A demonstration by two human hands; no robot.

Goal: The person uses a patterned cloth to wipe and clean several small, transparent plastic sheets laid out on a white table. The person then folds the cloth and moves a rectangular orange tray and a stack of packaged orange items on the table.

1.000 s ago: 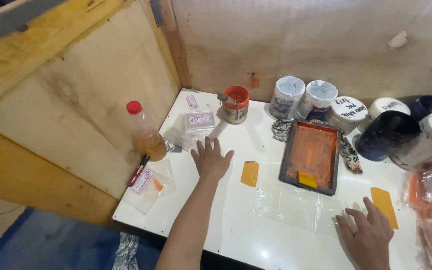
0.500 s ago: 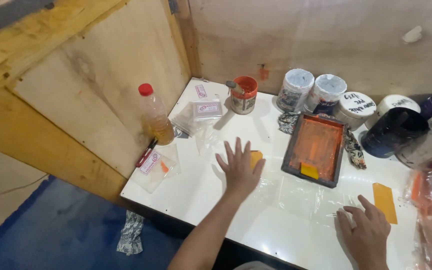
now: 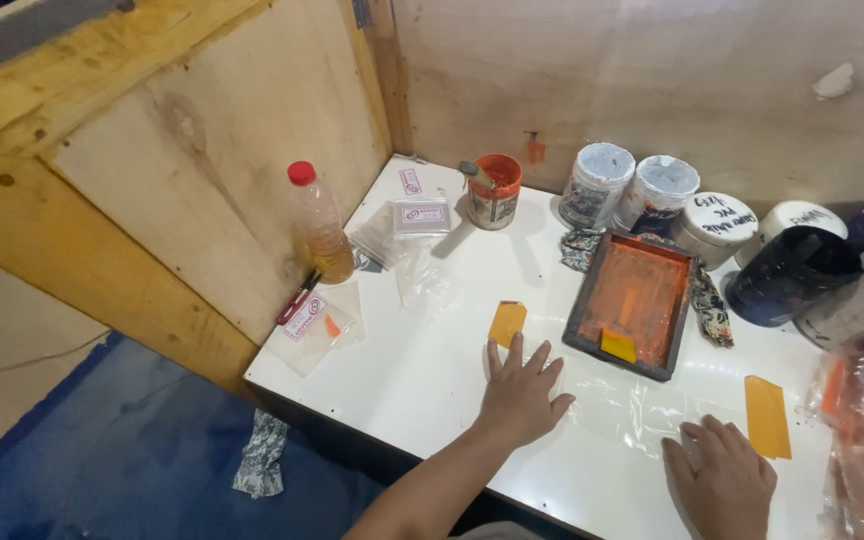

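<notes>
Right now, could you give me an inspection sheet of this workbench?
Surface: white table, lightly smudged.
Job's things: clear plastic sheet lying flat; orange-stained framed screen behind it; yellow card and yellow strip lying flat.
Clutter: capped bottle, orange cup, paint tubs, small printed bags.
Grips: left hand flat, fingers spread, on the table at the sheet's edge; right hand flat on the sheet.
Cables: nothing seen.
Surroundings: plywood walls, blue floor, crumpled wrapper.

Bare left hand (image 3: 520, 394), bare right hand (image 3: 724, 484), sleeveless forearms, no gloves
</notes>
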